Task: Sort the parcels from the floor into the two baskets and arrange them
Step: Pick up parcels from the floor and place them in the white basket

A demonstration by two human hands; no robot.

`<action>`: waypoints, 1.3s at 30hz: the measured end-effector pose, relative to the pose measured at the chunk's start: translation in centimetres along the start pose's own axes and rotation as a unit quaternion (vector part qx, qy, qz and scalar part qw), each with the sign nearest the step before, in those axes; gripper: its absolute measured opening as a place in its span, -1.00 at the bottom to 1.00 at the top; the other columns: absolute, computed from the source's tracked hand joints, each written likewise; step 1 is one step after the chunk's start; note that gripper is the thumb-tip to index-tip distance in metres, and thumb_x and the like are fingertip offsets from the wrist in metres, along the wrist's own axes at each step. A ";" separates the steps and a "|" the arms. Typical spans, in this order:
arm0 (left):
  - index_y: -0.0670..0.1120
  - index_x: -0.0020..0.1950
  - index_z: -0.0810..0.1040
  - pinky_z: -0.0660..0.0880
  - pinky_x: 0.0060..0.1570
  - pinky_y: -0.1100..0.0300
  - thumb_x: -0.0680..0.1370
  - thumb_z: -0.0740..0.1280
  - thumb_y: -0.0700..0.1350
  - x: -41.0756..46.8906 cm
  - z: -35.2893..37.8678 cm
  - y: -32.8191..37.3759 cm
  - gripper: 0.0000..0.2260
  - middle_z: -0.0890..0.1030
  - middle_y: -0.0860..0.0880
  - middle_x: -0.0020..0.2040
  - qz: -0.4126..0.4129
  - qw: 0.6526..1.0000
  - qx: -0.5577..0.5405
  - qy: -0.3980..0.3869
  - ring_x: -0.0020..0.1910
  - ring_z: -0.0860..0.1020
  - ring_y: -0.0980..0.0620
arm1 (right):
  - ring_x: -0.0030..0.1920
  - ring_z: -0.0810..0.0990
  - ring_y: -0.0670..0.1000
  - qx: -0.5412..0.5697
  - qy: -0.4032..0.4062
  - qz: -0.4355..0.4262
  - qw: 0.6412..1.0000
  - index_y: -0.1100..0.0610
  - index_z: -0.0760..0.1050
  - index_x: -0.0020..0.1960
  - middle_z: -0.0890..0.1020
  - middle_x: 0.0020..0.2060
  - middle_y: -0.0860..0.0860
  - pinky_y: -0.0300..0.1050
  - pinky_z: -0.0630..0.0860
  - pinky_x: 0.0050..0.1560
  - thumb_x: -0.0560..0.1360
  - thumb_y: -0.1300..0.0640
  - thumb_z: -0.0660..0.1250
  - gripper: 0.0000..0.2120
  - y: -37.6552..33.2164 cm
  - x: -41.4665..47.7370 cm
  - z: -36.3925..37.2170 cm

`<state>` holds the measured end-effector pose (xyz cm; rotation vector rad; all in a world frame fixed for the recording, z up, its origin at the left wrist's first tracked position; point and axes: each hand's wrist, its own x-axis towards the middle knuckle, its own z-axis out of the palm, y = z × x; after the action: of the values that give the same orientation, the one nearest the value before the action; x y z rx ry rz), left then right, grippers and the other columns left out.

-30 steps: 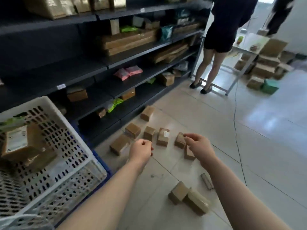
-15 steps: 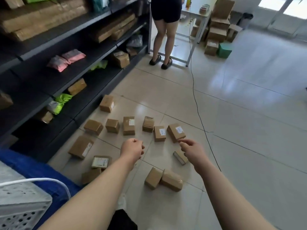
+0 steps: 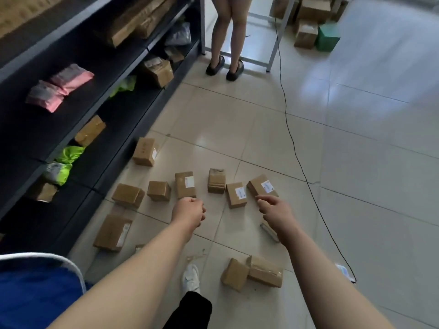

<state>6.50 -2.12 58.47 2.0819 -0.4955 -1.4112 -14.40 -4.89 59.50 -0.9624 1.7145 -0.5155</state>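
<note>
Over floor [image 3: 356, 162], left hand [image 3: 188, 211] is fisted, right hand [image 3: 276, 211] loose, empty.

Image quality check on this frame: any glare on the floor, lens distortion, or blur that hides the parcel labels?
In the head view, bright glare washes out the floor tiles at upper right; wide-angle distortion bows the shelving edges; labels on the parcels show as white patches, text too soft to read; the left hand and right hand look fairly sharp.

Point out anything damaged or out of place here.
The small box in the middle row looks crumpled at its far end. A black cable trails loose across the tiles, a possible trip hazard.
</note>
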 end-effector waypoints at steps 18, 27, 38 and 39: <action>-0.35 -0.13 0.51 0.24 -0.23 0.12 0.46 0.17 -0.16 22.8 19.2 -22.7 -0.74 0.55 -0.40 -0.10 -0.158 0.966 0.163 -0.121 -0.22 0.52 -0.23 | -0.03 0.61 0.10 -0.024 0.019 0.241 0.970 0.30 0.61 0.16 0.67 0.00 0.18 -0.11 0.52 -0.04 0.59 0.25 0.24 -0.76 30.5 18.7 7.6; -0.30 0.19 0.54 0.38 0.07 0.13 0.63 0.11 -0.15 30.2 26.2 -37.6 -0.68 0.53 -0.27 0.24 -0.180 0.947 0.241 -0.109 0.20 0.49 -0.18 | -0.03 0.53 0.08 -0.020 -0.015 0.292 0.956 0.29 0.61 0.06 0.61 -0.07 0.11 -0.16 0.39 0.01 0.61 0.15 0.23 -0.75 46.3 24.1 12.6; -0.03 0.01 0.51 0.50 0.04 0.08 0.54 0.29 -0.08 34.0 24.5 -37.4 -0.92 0.60 -0.07 0.01 -0.124 0.985 0.108 0.044 0.00 0.55 -0.09 | -0.12 0.64 -0.12 0.255 -0.022 0.279 0.925 0.16 0.67 -0.11 0.71 -0.14 0.03 -0.31 0.42 -0.17 0.54 0.24 0.26 -0.80 44.9 26.1 15.4; -0.03 0.05 0.50 0.49 0.01 0.11 0.53 0.30 -0.12 34.6 24.3 -36.8 -0.89 0.60 -0.06 0.03 -0.111 0.989 0.081 0.049 0.00 0.55 -0.06 | -0.07 0.64 -0.07 0.277 -0.028 0.278 0.919 0.17 0.66 -0.11 0.70 -0.11 0.07 -0.30 0.44 -0.11 0.54 0.25 0.24 -0.78 44.3 26.4 15.7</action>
<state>-3.54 -0.26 3.34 2.3874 -0.3573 -1.4226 -18.58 1.53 6.12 -0.0690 1.5678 -0.5375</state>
